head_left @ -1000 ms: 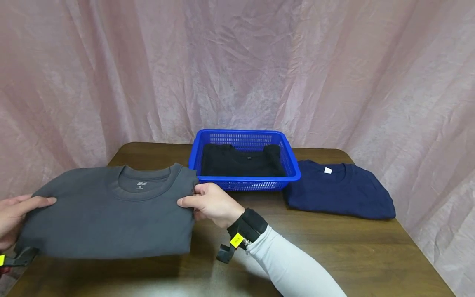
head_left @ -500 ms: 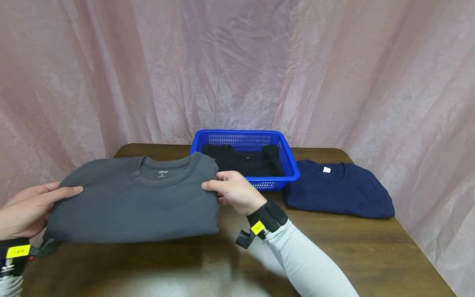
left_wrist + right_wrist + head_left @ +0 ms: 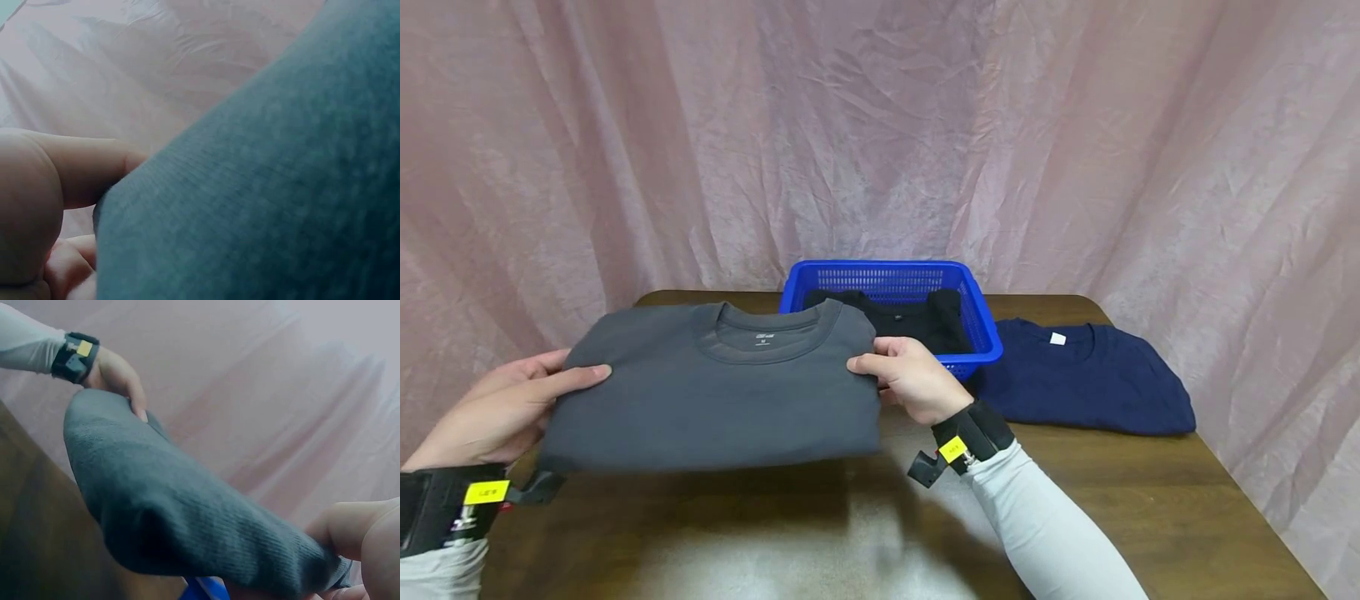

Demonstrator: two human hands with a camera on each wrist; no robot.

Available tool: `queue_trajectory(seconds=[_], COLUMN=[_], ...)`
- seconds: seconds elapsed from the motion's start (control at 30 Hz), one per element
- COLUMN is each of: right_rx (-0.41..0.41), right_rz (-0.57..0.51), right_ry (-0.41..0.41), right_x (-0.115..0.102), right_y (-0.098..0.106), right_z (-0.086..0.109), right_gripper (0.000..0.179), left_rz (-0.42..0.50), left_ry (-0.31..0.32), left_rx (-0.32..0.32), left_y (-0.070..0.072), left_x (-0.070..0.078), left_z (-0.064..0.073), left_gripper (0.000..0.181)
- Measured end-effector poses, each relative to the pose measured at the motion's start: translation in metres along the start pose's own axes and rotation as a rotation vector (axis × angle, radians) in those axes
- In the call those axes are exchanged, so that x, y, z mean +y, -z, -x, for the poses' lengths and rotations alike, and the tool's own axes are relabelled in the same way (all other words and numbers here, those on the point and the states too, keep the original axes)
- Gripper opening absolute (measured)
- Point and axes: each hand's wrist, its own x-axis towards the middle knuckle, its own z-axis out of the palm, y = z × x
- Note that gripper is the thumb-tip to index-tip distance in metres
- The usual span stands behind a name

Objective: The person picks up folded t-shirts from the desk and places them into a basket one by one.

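A folded dark grey T-shirt (image 3: 715,400) hangs level above the table, its collar and printed neck label facing up. My left hand (image 3: 512,408) pinches its left side, thumb on top and the other fingers underneath. At the opposite side my right hand (image 3: 913,379) grips the edge the same way. The shirt's right end overlaps the front left of a blue plastic basket (image 3: 988,346) in the head view. Inside that basket lies a folded black T-shirt (image 3: 943,325), partly hidden. In the right wrist view the grey shirt (image 3: 169,487) sags between both hands.
A folded navy T-shirt (image 3: 1090,383) with a white neck tag lies on the wooden table (image 3: 1120,492), right of the basket. Behind the table hangs a pink curtain (image 3: 865,133). Black straps with small cameras sit on both wrists.
Both hands have carried the grey T-shirt to the right and slightly away from me, so it now covers part of the basket in view. The basket and navy T-shirt have stayed put.
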Motion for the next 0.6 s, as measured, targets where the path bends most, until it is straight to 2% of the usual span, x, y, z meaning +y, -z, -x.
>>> queue_trajectory(seconds=[0.07,0.17,0.27,0.4,0.6], right_rx=[0.007,0.014,0.022,0.043,0.072], right_rz=[0.007,0.008,0.007,0.009,0.014], right_ry=[0.005,0.019,0.027,0.026,0.016], right_x=[0.000,0.000,0.001,0.001,0.001], right_y=[0.006,0.015,0.022,0.032,0.046], right_z=[0.001,0.003,0.005,0.007,0.013], right_gripper=[0.020,0.017,0.013,0.011,0.014], left_rz=[0.037,0.137,0.202,0.221,0.217], left_ry=[-0.016,-0.030,-0.052,-0.094,-0.107], left_rx=[-0.008,-0.023,-0.029,-0.022,0.001], left_y=[-0.006,-0.013,-0.021,-0.032,-0.050], left_x=[0.003,0.007,0.011,0.016,0.024], left_z=[-0.003,-0.006,-0.009,-0.011,-0.016], left_gripper=[0.083,0.052,0.032,0.030,0.023])
